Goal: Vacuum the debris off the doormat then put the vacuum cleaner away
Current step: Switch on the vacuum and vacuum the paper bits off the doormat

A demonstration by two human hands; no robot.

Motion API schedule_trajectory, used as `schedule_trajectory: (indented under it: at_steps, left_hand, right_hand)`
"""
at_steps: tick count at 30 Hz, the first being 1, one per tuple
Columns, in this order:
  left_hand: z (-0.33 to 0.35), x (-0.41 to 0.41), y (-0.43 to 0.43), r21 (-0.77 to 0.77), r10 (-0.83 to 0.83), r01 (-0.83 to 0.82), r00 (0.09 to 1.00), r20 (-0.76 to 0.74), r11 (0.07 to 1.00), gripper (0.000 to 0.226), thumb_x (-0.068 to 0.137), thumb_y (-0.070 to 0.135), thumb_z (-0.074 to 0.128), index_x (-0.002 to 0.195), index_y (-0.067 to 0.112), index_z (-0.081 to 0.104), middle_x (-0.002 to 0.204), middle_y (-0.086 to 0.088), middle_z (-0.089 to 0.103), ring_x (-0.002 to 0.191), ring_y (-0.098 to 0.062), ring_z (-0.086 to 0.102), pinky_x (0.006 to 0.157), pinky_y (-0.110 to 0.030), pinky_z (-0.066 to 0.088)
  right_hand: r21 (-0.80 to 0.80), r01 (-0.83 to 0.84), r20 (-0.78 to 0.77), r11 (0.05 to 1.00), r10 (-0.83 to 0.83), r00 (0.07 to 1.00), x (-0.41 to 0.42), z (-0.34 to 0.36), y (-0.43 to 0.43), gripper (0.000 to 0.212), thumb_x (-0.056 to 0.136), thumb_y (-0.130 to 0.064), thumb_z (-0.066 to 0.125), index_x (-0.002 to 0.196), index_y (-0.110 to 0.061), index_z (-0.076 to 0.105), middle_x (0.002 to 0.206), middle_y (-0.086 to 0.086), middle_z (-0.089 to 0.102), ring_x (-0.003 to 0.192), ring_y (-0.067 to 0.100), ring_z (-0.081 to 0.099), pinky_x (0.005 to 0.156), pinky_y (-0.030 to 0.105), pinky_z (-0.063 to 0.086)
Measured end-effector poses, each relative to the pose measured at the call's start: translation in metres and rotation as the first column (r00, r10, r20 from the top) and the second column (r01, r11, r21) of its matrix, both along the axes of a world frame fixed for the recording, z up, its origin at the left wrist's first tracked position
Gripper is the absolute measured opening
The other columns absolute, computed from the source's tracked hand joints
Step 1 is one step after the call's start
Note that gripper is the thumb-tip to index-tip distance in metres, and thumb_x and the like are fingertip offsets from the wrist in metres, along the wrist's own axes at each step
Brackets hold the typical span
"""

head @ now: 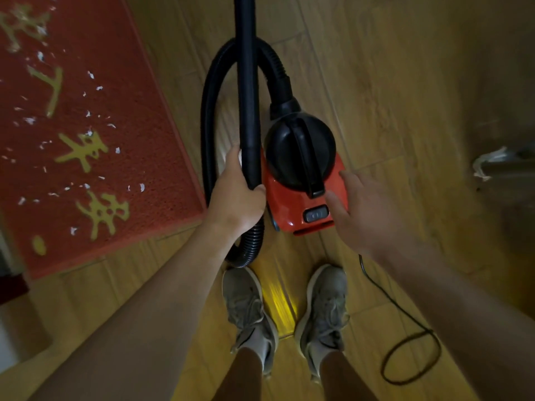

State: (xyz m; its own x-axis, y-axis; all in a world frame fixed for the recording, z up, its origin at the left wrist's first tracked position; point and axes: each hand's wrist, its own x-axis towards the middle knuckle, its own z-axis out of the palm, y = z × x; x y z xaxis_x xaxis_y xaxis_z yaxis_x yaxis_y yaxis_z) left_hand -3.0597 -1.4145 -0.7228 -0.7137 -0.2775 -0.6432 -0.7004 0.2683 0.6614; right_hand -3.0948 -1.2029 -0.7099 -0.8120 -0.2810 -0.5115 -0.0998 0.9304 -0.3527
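Wooden plank floor (376,82), dim and warm-toned, with a red doormat (150,157) at the left, gold characters across it. Littered with white scraps of debris (142,187) over most of its visible face, so no cleaning done yet, by the look of it.

Vacuum cleaner (286,209) parked on the floor just right of the mat's near corner, straight ahead of two grey shoes (249,308). Red lower body, black domed top with a carry handle across it, grey rocker switch (316,214) on the near end. Black ribbed hose (208,125) looping from the front of the dome, round the left side and back toward the grip. Thin black cord (411,342) trailing off in a loop at the right.

Left hand (236,195) wrapped round the lower end of the black wand (247,96), thumb on the near side. Nozzle out of view beyond the top edge. Right hand (364,215) holding nothing, fingers spread and relaxed, poised at the red body just beside the switch. Whether touching or not, cannot tell.

Probably the switching-on step. Next, most likely: a press on the rocker with a right fingertip, then a swing of the wand leftward to bring the nozzle onto the scraps. Putting away well off yet.
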Motion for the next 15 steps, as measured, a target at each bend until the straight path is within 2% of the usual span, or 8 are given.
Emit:
schedule_trajectory:
  at_steps: [3,6,9,12,15]
  left_hand:
    - [-0.005,0.019,0.009,0.047,0.101,-0.103,0.994,0.040,0.994,0.052,0.094,0.006,0.064,0.129,0.037,0.042,0.100,0.014,0.064,0.093,-0.004,0.064,0.078,-0.024,0.051]
    - [-0.015,0.038,0.021,0.107,0.188,-0.196,0.979,0.080,0.975,0.039,0.093,0.003,0.065,0.111,0.033,0.049,0.101,0.007,0.065,0.096,-0.011,0.065,0.079,-0.030,0.051]
    - [-0.023,0.052,0.033,0.110,0.243,-0.248,0.968,0.062,0.962,0.036,0.091,0.002,0.068,0.110,0.029,0.052,0.097,0.006,0.065,0.091,-0.012,0.066,0.077,-0.033,0.050]
    - [-0.026,0.058,0.043,0.134,0.249,-0.252,0.968,0.040,0.958,0.032,0.095,0.007,0.068,0.112,0.028,0.052,0.091,0.014,0.064,0.078,0.003,0.064,0.071,-0.027,0.048]
    - [-0.032,0.065,0.053,0.149,0.255,-0.256,0.966,0.029,0.955,0.022,0.099,0.016,0.065,0.109,0.031,0.054,0.094,0.017,0.065,0.089,-0.002,0.066,0.083,-0.034,0.053]
  right_hand:
    - [0.033,0.019,0.032,0.999,-0.020,0.999,0.016,-0.009,0.009,0.048,0.103,-0.039,0.045,0.133,-0.002,0.053,0.128,0.017,0.058,0.119,0.034,0.052,0.097,0.043,0.041]
    - [0.071,-0.011,0.040,0.997,0.008,0.999,0.025,-0.022,0.015,0.047,0.103,-0.039,0.046,0.131,-0.002,0.055,0.126,0.017,0.059,0.118,0.034,0.053,0.095,0.042,0.040]
    - [0.068,-0.040,0.048,0.997,0.037,0.998,0.029,-0.040,0.018,0.043,0.103,-0.039,0.046,0.123,-0.003,0.059,0.115,0.017,0.062,0.108,0.035,0.057,0.091,0.045,0.044]
    - [0.067,-0.052,0.067,0.996,0.047,0.997,0.029,-0.052,0.020,0.038,0.102,-0.040,0.048,0.114,-0.006,0.060,0.107,0.014,0.062,0.098,0.034,0.060,0.086,0.045,0.047]
    - [0.092,-0.078,0.073,0.993,0.072,0.995,0.029,-0.064,0.024,0.038,0.101,-0.040,0.051,0.115,-0.005,0.060,0.110,0.015,0.062,0.101,0.034,0.060,0.087,0.044,0.047]
